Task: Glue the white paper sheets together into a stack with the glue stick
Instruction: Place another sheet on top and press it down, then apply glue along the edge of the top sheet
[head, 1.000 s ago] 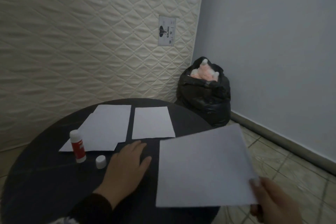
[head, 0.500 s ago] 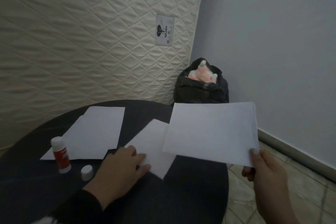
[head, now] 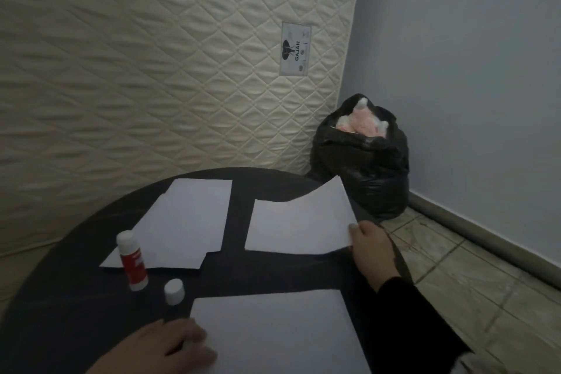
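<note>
Quilted mattress point(head: 151, 70) upright behind round dark desk point(head: 60, 313); black bag point(head: 364, 179) in corner by grey wall. Left to right — open glue stick point(head: 132, 261) standing, cap point(head: 174, 291) beside it, overlapping sheets point(head: 188, 222) lying flat. Left hand point(head: 164, 346) presses near sheet point(head: 279, 334) flat; right hand point(head: 372, 249) pinches far sheet point(head: 300, 225) — its corner lifted.
</note>
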